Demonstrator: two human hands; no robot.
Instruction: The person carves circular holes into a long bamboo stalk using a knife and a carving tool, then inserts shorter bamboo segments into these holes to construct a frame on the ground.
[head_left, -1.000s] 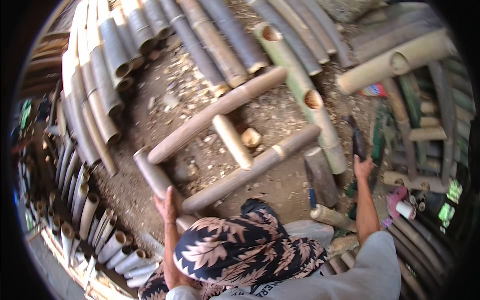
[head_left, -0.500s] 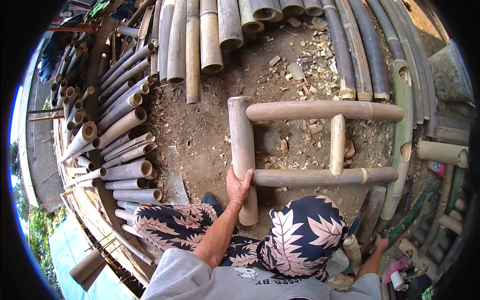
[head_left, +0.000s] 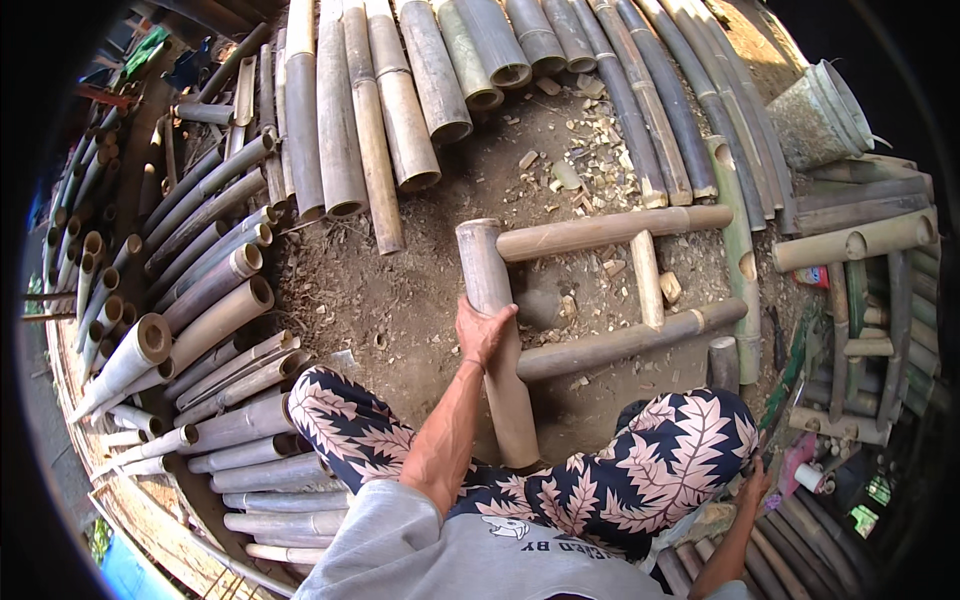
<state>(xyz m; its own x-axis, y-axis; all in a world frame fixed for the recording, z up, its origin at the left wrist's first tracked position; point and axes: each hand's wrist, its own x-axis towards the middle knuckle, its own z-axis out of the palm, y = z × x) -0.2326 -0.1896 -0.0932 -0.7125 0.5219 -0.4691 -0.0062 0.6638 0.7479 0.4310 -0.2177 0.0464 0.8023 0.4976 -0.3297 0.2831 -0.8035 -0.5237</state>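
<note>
My left hand [head_left: 485,330] is wrapped round a thick bamboo post [head_left: 511,405] that stands as the left side of a bamboo frame on the ground. From the post an upper rail [head_left: 615,232] and a lower rail [head_left: 632,338] run to the right. A short pale rung [head_left: 647,280] joins the two rails. At their far ends lies a greenish bamboo pole [head_left: 741,262] with cut holes. My right hand [head_left: 752,487] is low at the right, beside my knee. Its fingers look curled round something dark, mostly hidden.
Stacked bamboo lengths [head_left: 235,310] fill the left side. More cut poles [head_left: 405,120] lie at the back. Wood chips [head_left: 610,135] are scattered over the dirt. At the far right are a grey bucket [head_left: 822,115] and another bamboo frame [head_left: 855,243]. A white spool [head_left: 812,478] lies near my right hand.
The view has shifted and turned, and the frame appears tilted. My left hand stays on the post. My right knee has swung out to the right, and my right hand is now beside it.
</note>
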